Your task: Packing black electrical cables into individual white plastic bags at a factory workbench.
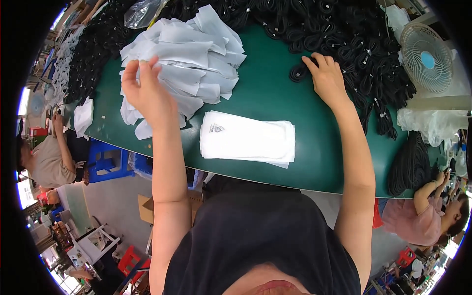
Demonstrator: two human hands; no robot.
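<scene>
My left hand [147, 93] is raised over the near left part of a heap of filled white pouches [182, 54], its fingers loosely bent and apart with nothing visible in them. At the edge of a large pile of coiled black cables [364, 54], my right hand [327, 78] reaches out with fingers spread. One small black cable coil [297, 73] lies just left of its fingertips; whether they touch it I cannot tell. Between my arms, near the table edge, lies a flat stack of white plastic bags [248, 137] with a small printed mark on the top one.
The green table [314, 132] runs across in front of me. A white fan [427, 58] stands at the far right, above crumpled clear plastic [427, 123]. A bundle of black cable [409, 164] hangs at the right edge. Other people sit at the left [49, 157] and right [418, 216].
</scene>
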